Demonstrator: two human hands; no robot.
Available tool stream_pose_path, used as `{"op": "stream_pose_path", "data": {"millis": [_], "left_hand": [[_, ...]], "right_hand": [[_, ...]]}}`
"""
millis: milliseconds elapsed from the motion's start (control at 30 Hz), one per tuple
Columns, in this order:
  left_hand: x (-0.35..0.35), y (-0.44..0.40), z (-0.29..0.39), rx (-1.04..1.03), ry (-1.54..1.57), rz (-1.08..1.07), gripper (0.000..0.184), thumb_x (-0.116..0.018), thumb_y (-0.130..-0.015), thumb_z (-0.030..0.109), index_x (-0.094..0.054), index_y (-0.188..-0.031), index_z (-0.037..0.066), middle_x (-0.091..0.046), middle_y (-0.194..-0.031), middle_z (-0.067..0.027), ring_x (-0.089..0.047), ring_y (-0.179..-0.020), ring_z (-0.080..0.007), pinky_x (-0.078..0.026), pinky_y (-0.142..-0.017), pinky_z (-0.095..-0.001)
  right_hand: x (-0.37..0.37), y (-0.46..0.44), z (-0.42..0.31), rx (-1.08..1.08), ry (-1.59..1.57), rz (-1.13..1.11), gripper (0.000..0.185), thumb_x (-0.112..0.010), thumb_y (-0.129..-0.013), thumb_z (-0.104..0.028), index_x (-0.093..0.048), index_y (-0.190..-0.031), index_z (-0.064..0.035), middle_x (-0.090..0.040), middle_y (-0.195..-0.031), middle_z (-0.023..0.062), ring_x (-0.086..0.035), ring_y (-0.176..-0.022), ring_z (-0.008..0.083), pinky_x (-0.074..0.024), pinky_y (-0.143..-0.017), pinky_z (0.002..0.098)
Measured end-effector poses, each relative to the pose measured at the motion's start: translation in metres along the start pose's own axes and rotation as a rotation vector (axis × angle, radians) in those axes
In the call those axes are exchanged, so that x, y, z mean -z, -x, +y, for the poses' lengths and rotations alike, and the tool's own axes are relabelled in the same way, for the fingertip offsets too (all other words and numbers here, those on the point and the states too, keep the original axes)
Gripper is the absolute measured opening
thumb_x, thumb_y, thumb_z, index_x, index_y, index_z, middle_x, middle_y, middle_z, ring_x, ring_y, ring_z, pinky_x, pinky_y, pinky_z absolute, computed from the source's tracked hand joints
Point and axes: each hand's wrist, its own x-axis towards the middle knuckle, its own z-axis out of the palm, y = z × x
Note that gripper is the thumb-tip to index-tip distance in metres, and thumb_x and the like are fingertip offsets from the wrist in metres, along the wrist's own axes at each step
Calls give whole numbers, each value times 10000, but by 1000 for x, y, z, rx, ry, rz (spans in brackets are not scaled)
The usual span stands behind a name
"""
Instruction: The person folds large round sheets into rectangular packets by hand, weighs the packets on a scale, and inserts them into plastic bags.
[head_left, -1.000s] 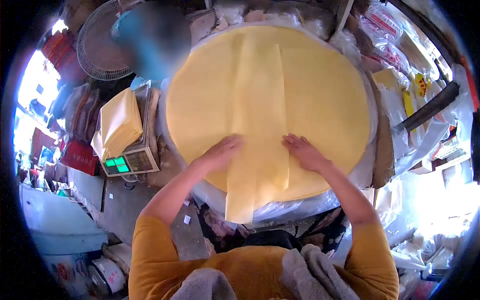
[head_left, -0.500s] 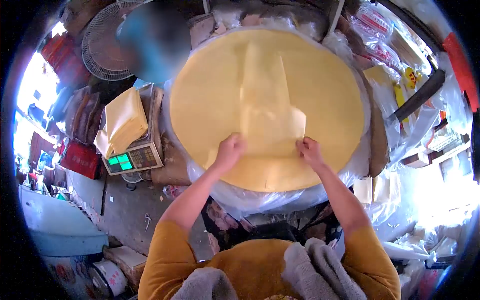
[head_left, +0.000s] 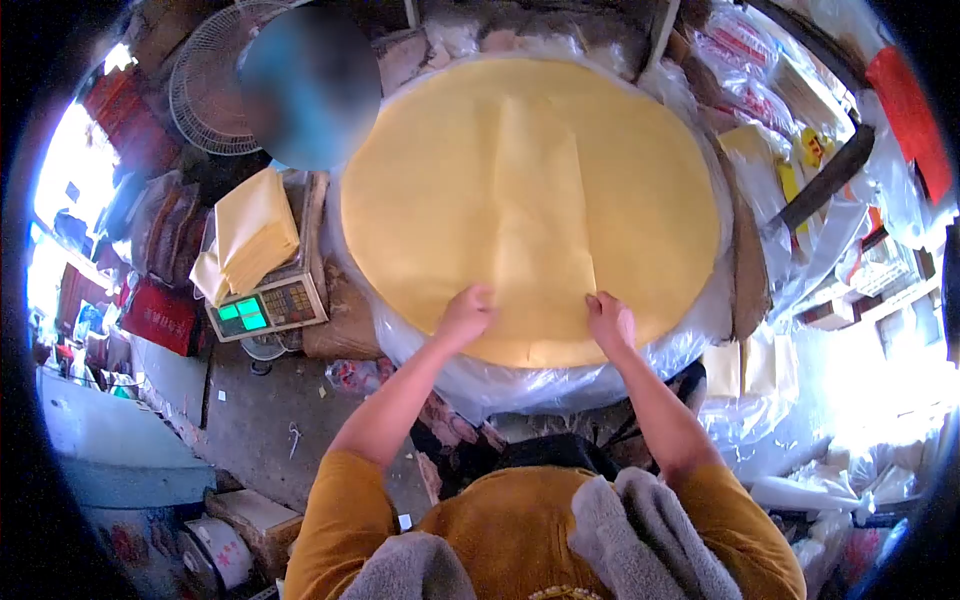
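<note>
A wide round of thin, pale yellow sheet (head_left: 400, 200) covers the table. Along its middle lies a folded yellow sheet (head_left: 543, 210), a long strip running from the far side toward me. At the strip's near left corner, my left hand (head_left: 467, 320) has its fingers curled closed on the sheet's edge. My right hand (head_left: 611, 322) pinches the near right corner between thumb and fingers. Both hands rest low, close to the near rim of the round.
Clear plastic wrap (head_left: 490, 388) hangs around the table's rim. To the left, a scale (head_left: 270, 308) with a green display bears a stack of folded yellow sheets (head_left: 255, 220). A fan (head_left: 215, 95) and a person with a blurred head (head_left: 310, 85) are at the back left. Bagged goods (head_left: 745, 50) line the right.
The raised, blurred near end of the sheet now lies flat as an even strip. Both hands have come slightly nearer my body, and the right hand has moved a little inward.
</note>
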Motion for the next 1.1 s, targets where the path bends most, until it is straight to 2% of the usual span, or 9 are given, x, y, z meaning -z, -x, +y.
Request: {"op": "stream_pose_path", "data": {"millis": [100,133,233,433,567,800,900,1000,1100], "left_hand": [[-18,-5,12,-384,-695,366,535,-625,-778,172,-408,-1249,39,-552,-1126,-165,-555,-978,-258,-458,-791,-369],[-21,-21,2,-591,-599,349,577,-580,-809,264,-355,-1303,68,-379,-1327,-167,-351,-1233,-306,-330,-971,-457],[-45,-32,-9,-624,-900,371,586,-524,-842,352,-334,-1326,81,-302,-1385,-153,-250,-1304,-287,-230,-1022,-527],[-20,-41,29,-477,-869,140,585,-446,-873,413,-311,-1350,103,-188,-1448,-130,-140,-1349,-273,-125,-1041,-572],[-2,-95,29,-517,-812,138,569,-428,-882,416,-315,-1351,115,-181,-1454,-119,-140,-1350,-272,-116,-1050,-561],[29,-144,88,-159,-1116,67,408,-530,-849,286,-462,-1182,59,-484,-1212,-150,-422,-1189,-278,-367,-934,-469],[32,-210,67,-411,-611,634,271,-612,-796,169,-529,-1006,19,-580,-948,-131,-605,-875,-245,-499,-654,-395],[43,-276,62,-88,-143,402,179,-647,-765,85,-537,-860,-20,-588,-753,-128,-623,-589,-227,-496,-469,-323],[52,-337,21,-168,-285,226,140,-651,-747,54,-536,-771,-22,-582,-695,-120,-604,-522,-225,-484,-443,-312]], "right_hand": [[-4,-11,1,9,55,-6,287,-482,-854,-325,-573,-861,-53,-607,-818,206,-581,-811,387,-459,-707,479],[-2,-12,-2,-8,87,-25,282,-475,-858,-312,-572,-853,-46,-606,-803,206,-581,-801,393,-462,-702,480],[10,-16,-17,-41,214,-191,304,-460,-871,-306,-564,-998,-51,-605,-970,181,-568,-895,375,-457,-768,455],[1,-11,-27,558,470,51,525,-444,-887,-312,-311,-1345,-93,-266,-1418,104,-252,-1297,320,-220,-1031,516],[1,-13,-29,487,427,-21,524,-461,-877,-315,-335,-1334,-92,-244,-1427,115,-184,-1331,309,-174,-1041,548],[24,-94,-26,443,-35,72,378,-597,-775,-204,-523,-1104,-32,-551,-1090,172,-511,-1030,333,-405,-900,421],[3,-199,-16,286,38,146,342,-622,-777,-185,-524,-1056,-15,-593,-977,164,-577,-914,307,-471,-768,398],[18,-251,-51,-134,-323,-103,265,-653,-760,-113,-542,-973,-1,-614,-835,152,-626,-753,261,-505,-595,351],[1,-284,-46,-335,-656,-306,182,-669,-731,-21,-562,-876,9,-611,-726,138,-637,-626,215,-499,-468,294]]}}
